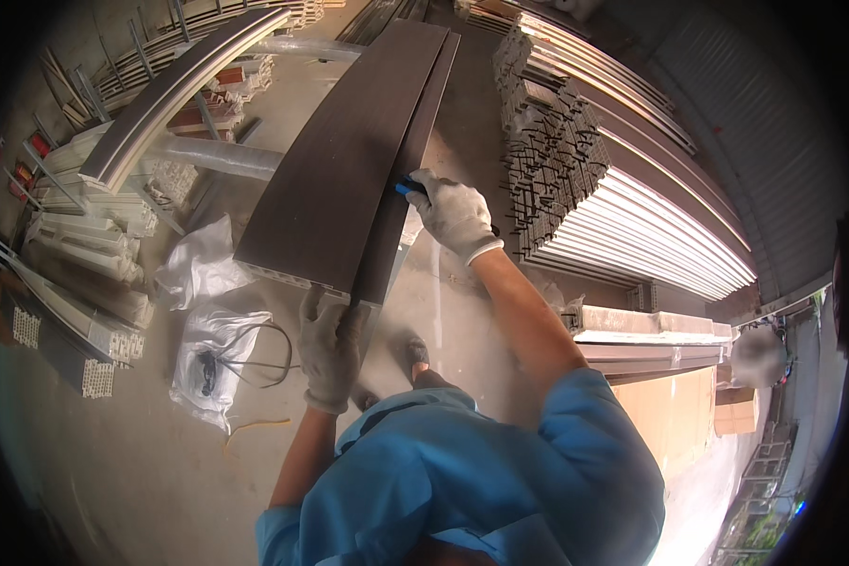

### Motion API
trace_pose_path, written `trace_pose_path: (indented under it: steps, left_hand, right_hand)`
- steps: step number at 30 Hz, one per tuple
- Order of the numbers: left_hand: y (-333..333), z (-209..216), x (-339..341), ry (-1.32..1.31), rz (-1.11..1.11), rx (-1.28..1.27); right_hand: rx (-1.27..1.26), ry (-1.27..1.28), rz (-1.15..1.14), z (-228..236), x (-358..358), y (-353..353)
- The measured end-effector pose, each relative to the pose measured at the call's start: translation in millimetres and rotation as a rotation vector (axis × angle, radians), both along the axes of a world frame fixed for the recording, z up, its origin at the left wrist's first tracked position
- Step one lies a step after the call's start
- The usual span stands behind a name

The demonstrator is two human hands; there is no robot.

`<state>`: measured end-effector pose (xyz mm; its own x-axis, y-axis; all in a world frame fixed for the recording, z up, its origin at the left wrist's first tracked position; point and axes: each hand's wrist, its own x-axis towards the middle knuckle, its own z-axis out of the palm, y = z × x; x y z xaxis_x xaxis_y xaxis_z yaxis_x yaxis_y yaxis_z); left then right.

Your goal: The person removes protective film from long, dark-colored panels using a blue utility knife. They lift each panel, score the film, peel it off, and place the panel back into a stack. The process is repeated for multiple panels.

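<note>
A long dark brown panel with a hollow-core end stretches away in front of me. Along its right side runs a narrower dark brown strip. My left hand, in a pale work glove, is closed at the near end of the panel, where the strip meets it; its fingertips are partly hidden. Gloved in white, my right hand is closed around a small blue-and-black tool at the strip's right edge. Most of that tool is covered by the fingers, so its kind does not show.
Stacked profiles with hollow ends rise on the right, above a cardboard box. At left, racks hold more profiles and a long light-edged board. White sacks with a black strap loop lie on the floor by my left hand.
</note>
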<state>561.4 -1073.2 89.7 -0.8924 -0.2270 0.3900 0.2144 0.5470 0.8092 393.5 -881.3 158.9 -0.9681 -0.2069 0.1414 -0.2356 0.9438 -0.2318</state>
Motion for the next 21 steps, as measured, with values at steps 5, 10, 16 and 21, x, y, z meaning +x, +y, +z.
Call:
trace_pose_path:
  steps: [5, 10, 16, 21]
  left_hand:
    - [-7, 2, 1, -0.054, -0.130, 0.062]
    - [-10, 3, -2, -0.029, -0.178, -0.061]
    - [-7, -1, -6, 0.038, -0.215, -0.005]
    - [-4, -1, -9, -0.029, -0.230, 0.073]
  right_hand:
    - [0.063, 0.033, -0.017, -7, -14, -6]
    - [0.117, 0.097, 0.041, -15, -18, -15]
    - [0.121, 0.103, 0.069, -16, 12, -20]
    - [0.130, 0.087, 0.117, -15, 57, -22]
